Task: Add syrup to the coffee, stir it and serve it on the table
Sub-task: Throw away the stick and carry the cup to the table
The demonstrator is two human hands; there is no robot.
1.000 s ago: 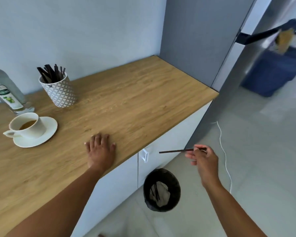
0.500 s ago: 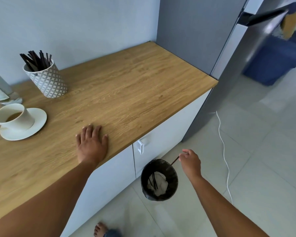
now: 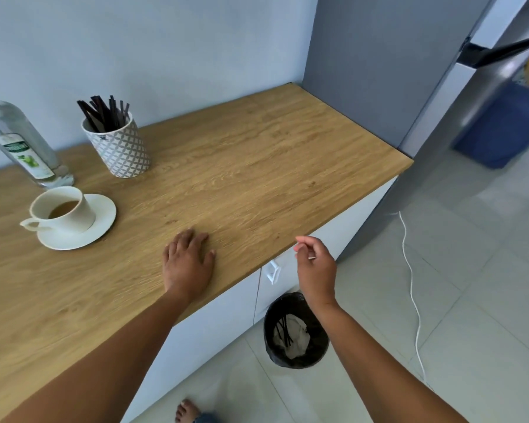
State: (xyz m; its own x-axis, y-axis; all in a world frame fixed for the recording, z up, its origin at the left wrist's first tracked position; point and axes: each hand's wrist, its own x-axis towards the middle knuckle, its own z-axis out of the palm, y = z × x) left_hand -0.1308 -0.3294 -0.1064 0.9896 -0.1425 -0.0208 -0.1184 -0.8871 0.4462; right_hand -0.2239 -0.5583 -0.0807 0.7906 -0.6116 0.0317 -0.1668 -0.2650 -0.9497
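Observation:
A white cup of coffee (image 3: pixel 62 210) stands on a white saucer (image 3: pixel 100 222) at the left of the wooden counter (image 3: pixel 257 166). Behind it is a clear syrup bottle (image 3: pixel 22 148) with a green label. A patterned holder (image 3: pixel 118 148) full of dark stirrers sits to the right of the bottle. My left hand (image 3: pixel 187 262) lies flat on the counter near its front edge. My right hand (image 3: pixel 315 267) hangs in the air beyond the counter edge, above the bin, fingers loosely curled and empty. Dark stirrers lie in the black bin (image 3: pixel 297 331) on the floor.
White cabinet doors with a handle (image 3: pixel 272 271) run under the counter. A grey tall unit (image 3: pixel 379 65) closes the counter's right end. A white cable (image 3: pixel 411 285) trails over the tiled floor. A blue tub (image 3: pixel 498 132) stands far right. My bare foot (image 3: pixel 187 412) shows at the bottom.
My right hand held a dark stirrer, lowered it to the bin and let it go; now the hand is raised and empty. The left hand stayed on the counter.

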